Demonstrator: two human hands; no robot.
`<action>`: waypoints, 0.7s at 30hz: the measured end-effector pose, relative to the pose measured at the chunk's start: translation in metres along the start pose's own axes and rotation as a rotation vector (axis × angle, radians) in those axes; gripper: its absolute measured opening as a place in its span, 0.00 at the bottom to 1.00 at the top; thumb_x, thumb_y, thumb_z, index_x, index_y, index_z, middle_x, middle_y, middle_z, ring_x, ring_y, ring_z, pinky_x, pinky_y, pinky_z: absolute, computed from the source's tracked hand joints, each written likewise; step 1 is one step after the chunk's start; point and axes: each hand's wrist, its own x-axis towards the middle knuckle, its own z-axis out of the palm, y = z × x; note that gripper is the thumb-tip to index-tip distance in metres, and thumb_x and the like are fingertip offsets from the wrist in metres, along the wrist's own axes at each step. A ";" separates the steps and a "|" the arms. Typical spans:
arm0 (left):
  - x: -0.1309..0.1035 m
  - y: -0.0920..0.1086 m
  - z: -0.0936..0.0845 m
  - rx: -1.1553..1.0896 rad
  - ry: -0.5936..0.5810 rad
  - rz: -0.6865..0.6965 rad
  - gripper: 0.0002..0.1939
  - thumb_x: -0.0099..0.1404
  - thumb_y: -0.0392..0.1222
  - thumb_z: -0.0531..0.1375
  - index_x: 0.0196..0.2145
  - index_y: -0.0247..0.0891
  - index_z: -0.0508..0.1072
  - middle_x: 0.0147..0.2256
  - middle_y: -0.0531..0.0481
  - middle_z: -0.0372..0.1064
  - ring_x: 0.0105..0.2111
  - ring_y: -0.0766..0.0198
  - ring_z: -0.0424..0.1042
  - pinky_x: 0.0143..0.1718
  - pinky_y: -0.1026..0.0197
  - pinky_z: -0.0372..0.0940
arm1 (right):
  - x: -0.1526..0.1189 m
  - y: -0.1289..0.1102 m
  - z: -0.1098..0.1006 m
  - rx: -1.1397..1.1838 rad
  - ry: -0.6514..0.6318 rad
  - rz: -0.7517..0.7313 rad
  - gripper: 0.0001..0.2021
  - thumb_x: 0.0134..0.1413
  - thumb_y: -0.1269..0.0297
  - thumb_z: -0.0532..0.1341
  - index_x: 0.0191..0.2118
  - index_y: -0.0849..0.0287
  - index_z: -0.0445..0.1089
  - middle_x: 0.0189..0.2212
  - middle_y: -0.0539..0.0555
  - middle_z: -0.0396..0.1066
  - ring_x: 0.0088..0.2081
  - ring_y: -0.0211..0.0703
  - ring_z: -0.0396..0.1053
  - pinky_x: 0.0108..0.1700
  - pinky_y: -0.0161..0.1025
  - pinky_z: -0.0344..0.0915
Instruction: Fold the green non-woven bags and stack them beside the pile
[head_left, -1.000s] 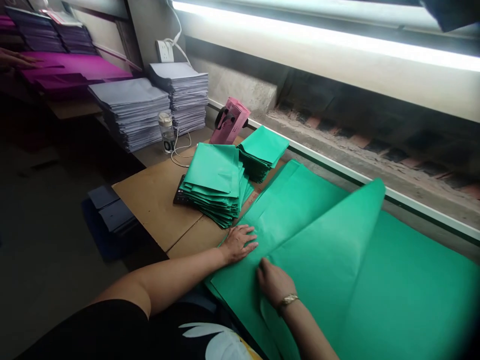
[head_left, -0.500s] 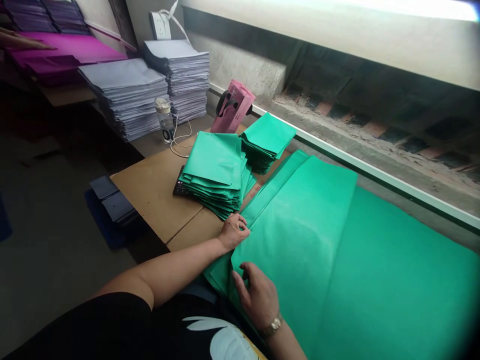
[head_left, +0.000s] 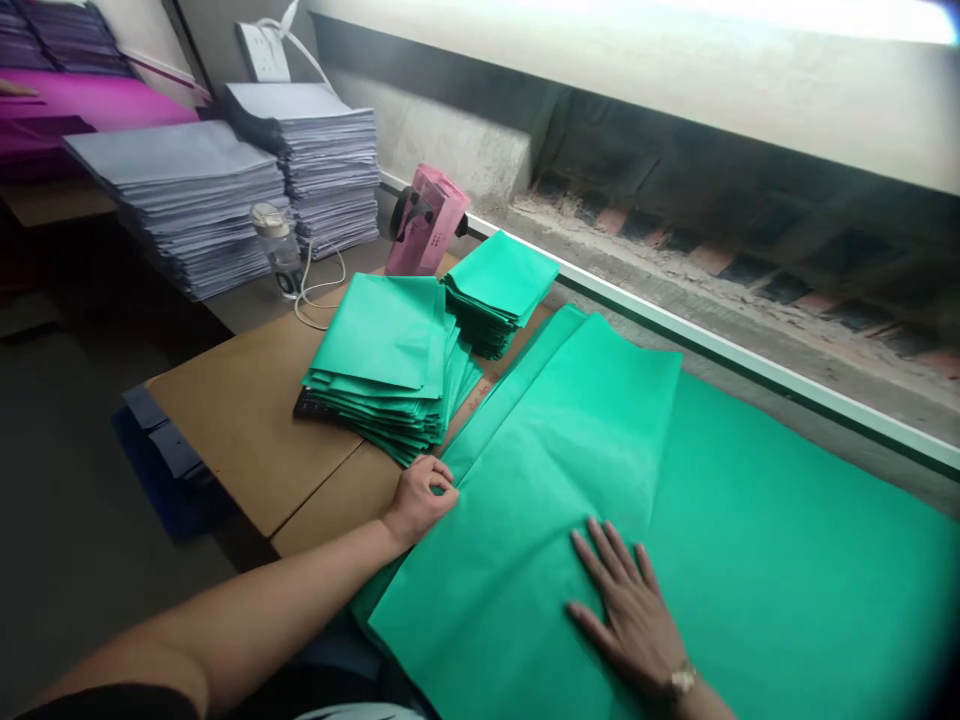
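Observation:
A large green sheet (head_left: 525, 440), folded over on itself, lies on a wider green sheet (head_left: 795, 520) that covers the right of the table. At its left edge, my left hand (head_left: 421, 500) is closed, thumb and fingertips pinching the sheet's rim. My right hand (head_left: 630, 610) lies flat on the folded sheet with fingers spread; a wristwatch (head_left: 682, 680) is on that wrist. Just beyond my left hand stands a fanned pile of folded green pieces (head_left: 382, 340). Behind it is a second, neater green pile (head_left: 502, 275).
Brown cardboard (head_left: 232, 390) covers the table at left. Farther back are a clear bottle (head_left: 277, 250), a white cable (head_left: 319, 285), a pink bag (head_left: 427, 215) and tall stacks of grey-white sheets (head_left: 330, 160). A blue crate (head_left: 176, 500) sits low at left. The wall ledge (head_left: 750, 385) runs along the far side.
My right hand has moved right from the sheet's near-left edge and flattened out on it. The near-left corner of the folded sheet now lies spread out. My left hand keeps its pinch.

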 end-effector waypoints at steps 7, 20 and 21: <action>0.001 -0.001 0.003 0.007 -0.007 0.072 0.11 0.56 0.36 0.58 0.18 0.40 0.70 0.25 0.51 0.67 0.31 0.62 0.68 0.36 0.58 0.64 | 0.168 0.207 0.020 0.088 -0.053 0.746 0.37 0.56 0.36 0.39 0.66 0.51 0.42 0.66 0.52 0.34 0.65 0.52 0.34 0.60 0.63 0.38; 0.004 -0.011 0.003 -0.056 -0.075 -0.008 0.08 0.54 0.36 0.59 0.31 0.39 0.78 0.30 0.49 0.68 0.34 0.62 0.67 0.40 0.59 0.64 | 0.002 -0.056 -0.011 0.161 -0.079 -0.126 0.42 0.51 0.35 0.49 0.66 0.55 0.44 0.65 0.56 0.39 0.65 0.56 0.34 0.62 0.60 0.26; 0.004 -0.011 0.002 -0.053 -0.086 -0.008 0.10 0.53 0.35 0.59 0.34 0.39 0.78 0.30 0.50 0.68 0.34 0.62 0.67 0.41 0.59 0.64 | -0.024 -0.096 -0.015 0.187 -0.074 -0.239 0.40 0.52 0.37 0.51 0.65 0.53 0.45 0.65 0.54 0.40 0.65 0.56 0.35 0.62 0.61 0.24</action>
